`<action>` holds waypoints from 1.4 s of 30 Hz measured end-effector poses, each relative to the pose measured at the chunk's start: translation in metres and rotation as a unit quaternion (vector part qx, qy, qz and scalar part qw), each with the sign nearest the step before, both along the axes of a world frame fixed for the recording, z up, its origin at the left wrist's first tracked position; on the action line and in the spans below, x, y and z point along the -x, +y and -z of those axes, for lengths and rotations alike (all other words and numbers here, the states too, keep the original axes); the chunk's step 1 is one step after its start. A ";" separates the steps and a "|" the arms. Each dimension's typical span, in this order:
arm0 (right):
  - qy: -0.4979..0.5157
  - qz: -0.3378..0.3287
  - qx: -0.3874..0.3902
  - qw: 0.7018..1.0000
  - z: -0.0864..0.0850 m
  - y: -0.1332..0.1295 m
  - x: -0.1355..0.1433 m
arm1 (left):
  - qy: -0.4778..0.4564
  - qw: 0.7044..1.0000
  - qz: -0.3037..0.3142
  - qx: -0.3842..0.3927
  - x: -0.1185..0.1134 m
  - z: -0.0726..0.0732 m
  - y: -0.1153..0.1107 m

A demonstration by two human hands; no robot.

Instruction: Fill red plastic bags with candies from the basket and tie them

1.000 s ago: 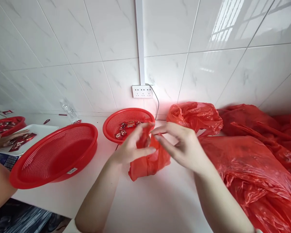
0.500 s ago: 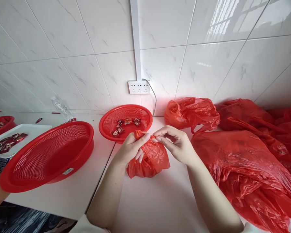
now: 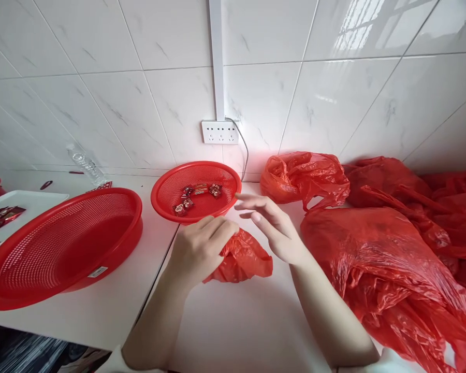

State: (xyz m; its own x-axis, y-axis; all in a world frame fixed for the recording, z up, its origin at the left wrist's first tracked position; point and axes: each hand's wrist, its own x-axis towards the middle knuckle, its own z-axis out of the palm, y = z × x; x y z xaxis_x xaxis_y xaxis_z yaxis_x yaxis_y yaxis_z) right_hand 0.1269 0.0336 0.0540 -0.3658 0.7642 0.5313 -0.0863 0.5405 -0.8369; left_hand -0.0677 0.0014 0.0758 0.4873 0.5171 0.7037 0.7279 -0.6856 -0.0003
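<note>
My left hand (image 3: 205, 247) is closed around the gathered top of a small red plastic bag (image 3: 248, 259), which rests on the white table in front of me. The bag's contents are hidden. Just right of the bag's top, my right hand (image 3: 274, 225) is raised with its fingers apart and nothing in it. Behind both hands stands a round red plastic basket (image 3: 166, 194) with several small wrapped packets (image 3: 199, 190) inside.
A larger red basket (image 3: 135, 207) stands to the left, beside a white tray (image 3: 42, 197) of dark red packets. A clear bottle (image 3: 87, 165) leans near the wall. Big red bags (image 3: 373, 248) are piled along the right. A socket strip (image 3: 220, 132) is on the wall.
My right hand has let go of the bag's top and opened. My left hand has turned over, its back now facing up, still gripping the bag. The view has shifted slightly rightward.
</note>
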 end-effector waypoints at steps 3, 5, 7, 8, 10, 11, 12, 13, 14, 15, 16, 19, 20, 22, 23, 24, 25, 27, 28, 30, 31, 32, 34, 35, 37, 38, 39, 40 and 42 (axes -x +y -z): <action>0.017 -0.073 0.119 0.990 0.010 0.011 0.009 | -0.058 0.991 0.019 -0.119 -0.001 0.007 0.011; 0.017 -0.107 0.152 0.982 0.013 0.015 0.010 | -0.085 0.990 0.036 -0.104 -0.001 0.010 0.019; 0.031 -0.105 0.148 0.983 0.014 0.017 0.008 | -0.084 0.992 0.030 -0.092 0.000 0.012 0.025; 0.040 -0.096 0.141 0.985 0.014 0.018 0.006 | -0.080 0.992 0.024 -0.095 0.000 0.013 0.027; 0.053 -0.086 0.134 0.986 0.012 0.018 0.003 | -0.084 0.991 0.020 -0.104 0.002 0.013 0.029; 0.054 -0.091 0.136 0.985 0.012 0.018 0.002 | -0.091 0.990 0.022 -0.107 0.002 0.014 0.030; 0.052 -0.098 0.139 0.984 0.011 0.018 0.001 | -0.099 0.989 0.023 -0.109 0.002 0.014 0.030; 0.051 -0.103 0.145 0.983 0.011 0.018 0.000 | -0.106 0.988 0.025 -0.112 0.002 0.015 0.031; 0.054 -0.102 0.150 0.982 0.011 0.019 0.000 | -0.109 0.987 0.027 -0.117 0.002 0.016 0.031; 0.065 -0.094 0.157 0.981 0.011 0.019 0.000 | -0.108 0.986 0.030 -0.120 0.002 0.016 0.032; 0.085 -0.084 0.167 0.979 0.012 0.020 -0.001 | -0.103 0.986 0.037 -0.122 0.003 0.017 0.033; 0.169 -0.080 0.214 0.959 0.014 0.024 -0.004 | -0.087 0.989 0.063 -0.101 0.004 0.017 0.035; 0.194 -0.091 0.232 0.949 0.014 0.025 -0.006 | -0.088 0.990 0.069 -0.086 0.004 0.017 0.036; 0.234 -0.116 0.264 0.928 0.013 0.026 -0.009 | -0.104 0.991 0.072 -0.049 0.005 0.017 0.037; 0.248 -0.126 0.276 0.920 0.012 0.026 -0.011 | -0.118 0.990 0.067 -0.031 0.006 0.016 0.036; 0.258 -0.133 0.285 0.913 0.012 0.027 -0.012 | -0.134 0.989 0.061 -0.012 0.006 0.016 0.036; 0.266 -0.137 0.289 0.909 0.011 0.026 -0.013 | -0.150 0.987 0.055 0.010 0.007 0.015 0.035; 0.277 -0.131 0.294 0.905 0.010 0.027 -0.015 | -0.174 0.982 0.048 0.052 0.009 0.012 0.032; 0.283 -0.121 0.295 0.905 0.009 0.027 -0.016 | -0.182 0.980 0.046 0.071 0.011 0.011 0.031; 0.297 -0.094 0.289 0.905 0.007 0.028 -0.020 | -0.195 0.974 0.035 0.108 0.017 0.007 0.029; 0.304 -0.077 0.281 0.907 0.006 0.029 -0.023 | -0.207 0.970 0.026 0.126 0.021 0.005 0.028; 0.310 -0.060 0.271 0.909 0.005 0.031 -0.027 | -0.226 0.963 0.016 0.144 0.025 0.002 0.027; 0.321 -0.025 0.252 0.913 0.002 0.033 -0.037 | -0.273 0.947 0.001 0.168 0.033 -0.002 0.027; 0.325 -0.006 0.244 0.914 0.000 0.033 -0.044 | -0.293 0.941 -0.005 0.169 0.038 -0.004 0.026; 0.327 0.038 0.231 0.916 -0.003 0.034 -0.060 | -0.311 0.935 -0.014 0.167 0.045 -0.007 0.026; 0.326 0.063 0.224 0.916 -0.005 0.033 -0.067 | -0.314 0.933 -0.016 0.172 0.049 -0.009 0.026; 0.323 0.090 0.218 0.917 -0.006 0.033 -0.075 | -0.316 0.930 -0.015 0.186 0.053 -0.010 0.026; 0.319 0.119 0.211 0.916 -0.006 0.033 -0.081 | -0.319 0.925 -0.012 0.206 0.056 -0.011 0.027; 0.307 0.171 0.197 0.915 -0.006 0.032 -0.090 | -0.329 0.909 -0.006 0.256 0.061 -0.011 0.029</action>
State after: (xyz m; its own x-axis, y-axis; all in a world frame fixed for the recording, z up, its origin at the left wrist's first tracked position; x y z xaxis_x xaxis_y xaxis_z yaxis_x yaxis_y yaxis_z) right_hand 0.2167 0.0659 0.0602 0.2062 0.9549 0.2138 -0.4876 0.2897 -0.8236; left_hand -0.1291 0.0302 0.0871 0.0394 0.8617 0.5059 0.4628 -0.4645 0.7550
